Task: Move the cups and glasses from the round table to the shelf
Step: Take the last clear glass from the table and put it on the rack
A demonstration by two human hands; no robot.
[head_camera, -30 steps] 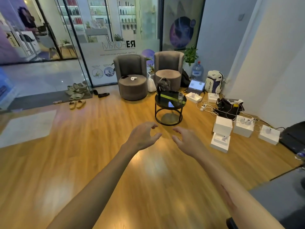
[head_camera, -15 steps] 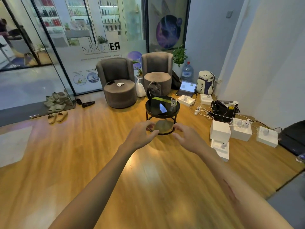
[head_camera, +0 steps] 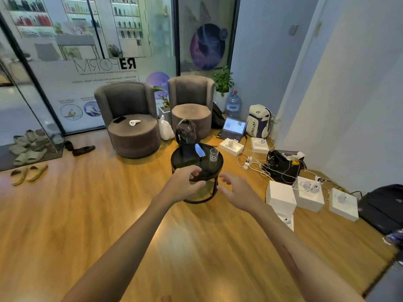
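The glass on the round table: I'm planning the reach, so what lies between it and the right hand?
In the head view, only bare dark tabletop lies between the glass and the right hand; nothing stands there.

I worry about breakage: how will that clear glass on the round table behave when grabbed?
The glass looks tall and narrow, so a sideways nudge may tip it. Its clear smooth wall is probably slippery and fragile. It stands near the round table edge, so a fall seems possible.
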